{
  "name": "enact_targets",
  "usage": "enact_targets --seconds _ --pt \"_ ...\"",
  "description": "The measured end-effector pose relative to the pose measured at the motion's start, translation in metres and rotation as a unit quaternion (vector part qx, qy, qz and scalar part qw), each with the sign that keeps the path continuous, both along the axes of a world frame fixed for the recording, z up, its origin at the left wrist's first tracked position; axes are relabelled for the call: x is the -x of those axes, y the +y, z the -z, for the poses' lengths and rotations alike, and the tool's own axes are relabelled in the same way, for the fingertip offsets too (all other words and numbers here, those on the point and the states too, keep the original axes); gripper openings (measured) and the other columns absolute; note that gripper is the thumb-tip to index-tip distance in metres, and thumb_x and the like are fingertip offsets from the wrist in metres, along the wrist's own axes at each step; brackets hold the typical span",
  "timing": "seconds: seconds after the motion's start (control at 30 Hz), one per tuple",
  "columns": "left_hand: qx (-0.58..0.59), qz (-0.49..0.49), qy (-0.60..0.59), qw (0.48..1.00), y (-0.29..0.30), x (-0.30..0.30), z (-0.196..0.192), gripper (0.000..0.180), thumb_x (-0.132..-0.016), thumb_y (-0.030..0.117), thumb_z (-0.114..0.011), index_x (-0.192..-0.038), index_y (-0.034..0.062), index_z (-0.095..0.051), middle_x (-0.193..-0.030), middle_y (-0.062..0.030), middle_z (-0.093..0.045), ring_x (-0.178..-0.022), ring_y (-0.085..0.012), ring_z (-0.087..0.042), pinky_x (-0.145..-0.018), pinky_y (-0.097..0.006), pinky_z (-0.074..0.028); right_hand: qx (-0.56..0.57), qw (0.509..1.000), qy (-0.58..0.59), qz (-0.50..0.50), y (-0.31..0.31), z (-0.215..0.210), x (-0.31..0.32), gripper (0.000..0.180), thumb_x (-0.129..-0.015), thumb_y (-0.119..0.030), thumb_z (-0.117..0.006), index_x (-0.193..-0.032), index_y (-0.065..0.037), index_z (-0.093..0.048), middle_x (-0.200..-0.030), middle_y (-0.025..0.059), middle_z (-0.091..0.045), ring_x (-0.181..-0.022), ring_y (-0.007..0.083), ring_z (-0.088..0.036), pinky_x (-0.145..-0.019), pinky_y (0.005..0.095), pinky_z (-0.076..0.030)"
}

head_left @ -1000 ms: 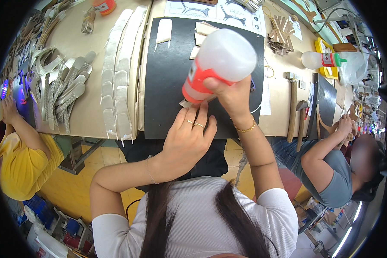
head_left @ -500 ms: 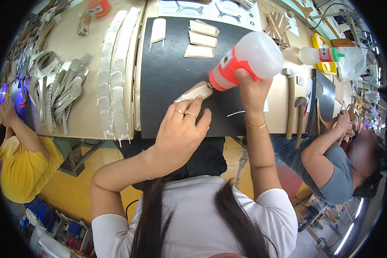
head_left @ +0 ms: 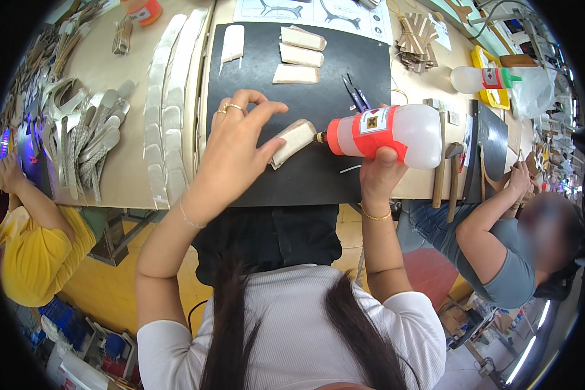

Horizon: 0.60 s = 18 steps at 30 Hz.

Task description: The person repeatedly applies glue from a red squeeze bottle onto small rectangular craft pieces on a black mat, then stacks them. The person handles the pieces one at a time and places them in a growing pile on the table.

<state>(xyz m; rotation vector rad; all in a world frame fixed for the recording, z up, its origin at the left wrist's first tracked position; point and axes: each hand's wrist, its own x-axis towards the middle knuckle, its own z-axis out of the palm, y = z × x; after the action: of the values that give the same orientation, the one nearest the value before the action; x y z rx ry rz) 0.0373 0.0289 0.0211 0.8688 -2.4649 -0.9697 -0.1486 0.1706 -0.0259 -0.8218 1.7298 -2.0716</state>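
My left hand (head_left: 231, 146) pinches a small beige shoe piece (head_left: 294, 142) by its left end, over a black mat (head_left: 266, 78). My right hand (head_left: 380, 172) grips a white glue bottle with an orange-red band (head_left: 387, 133), held sideways. Its nozzle touches the right end of the beige piece. Three more beige pieces (head_left: 298, 55) lie in a stack at the far side of the mat, with a fourth pale strip (head_left: 232, 42) to their left.
Rows of pale strips (head_left: 166, 110) lie left of the mat, and grey shoe parts (head_left: 88, 140) farther left. Scissors (head_left: 354, 91), a hammer (head_left: 442, 162) and a second bottle (head_left: 481, 79) sit to the right. Seated persons work at both sides: yellow sleeve (head_left: 36, 250), grey shirt (head_left: 500, 253).
The bottle swung down from a raised tilt to lying sideways with its nozzle at the piece. My left hand moved up onto the mat with the piece.
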Motion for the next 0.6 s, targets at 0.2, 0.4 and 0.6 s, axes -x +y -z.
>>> enact_targets --seconds 0.2,0.4,0.6 --pt "-0.12 0.007 -0.025 0.992 -0.011 -0.002 0.011 0.043 -0.078 0.013 -0.078 -0.118 0.0102 -0.064 -0.115 -0.009 -0.055 -0.109 -0.0266 -0.054 -0.091 -0.035 -0.045 -0.002 1.0 -0.029 0.002 0.003 0.006 -0.011 0.107 -0.067 -0.064 -0.078 -0.141 -0.001 -0.033 -0.134 0.0178 -0.05 -0.119 0.0319 -0.057 -0.099 0.0502 -0.053" --pt "-0.153 0.012 -0.029 0.988 -0.014 -0.004 0.014 0.041 -0.079 0.017 -0.077 -0.118 0.0098 -0.064 -0.115 -0.0079 -0.055 -0.109 -0.0244 -0.054 -0.088 -0.034 -0.045 -0.018 0.995 -0.058 -0.076 0.003 0.008 -0.034 0.109 -0.064 -0.063 -0.08 -0.14 0.0 -0.034 -0.134 0.0174 -0.05 -0.115 0.0335 -0.06 -0.096 0.0514 -0.055" --pt "-0.13 0.008 -0.026 0.991 -0.01 -0.006 0.016 0.038 -0.08 0.018 -0.077 -0.115 0.0081 -0.067 -0.112 -0.0088 -0.057 -0.108 -0.0256 -0.054 -0.089 -0.034 -0.045 -0.003 0.984 -0.13 -0.119 0.002 -0.001 -0.057 0.101 -0.066 -0.053 -0.087 -0.139 -0.001 -0.039 -0.13 0.0159 -0.056 -0.116 0.0271 -0.059 -0.099 0.0419 -0.051"
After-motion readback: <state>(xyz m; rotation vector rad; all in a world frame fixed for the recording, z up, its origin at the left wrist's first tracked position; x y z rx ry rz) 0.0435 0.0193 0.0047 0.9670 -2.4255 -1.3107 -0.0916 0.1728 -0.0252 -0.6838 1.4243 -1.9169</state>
